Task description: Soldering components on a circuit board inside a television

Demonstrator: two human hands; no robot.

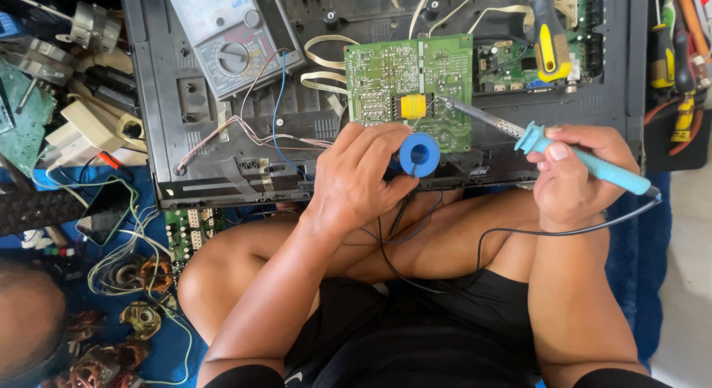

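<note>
Left hand (363, 173) grips round blue solder spool (420, 154).

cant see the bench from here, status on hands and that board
Left hand grips blue solder spool. Right hand holds soldering iron, tip at green circuit board. Nothing between.

A meter (222, 36) lies tilted at the top left on the black panel (185, 121); its pale rectangular scale window (211, 6) sits above a round dial (233, 58) ringed with fine red and white markings, all in a grey case; a phone (104, 210) lies at the left on the blue floor cloth (44, 177), its dark, glossy, rectangular screen unlit; no packages or signs show.
</note>
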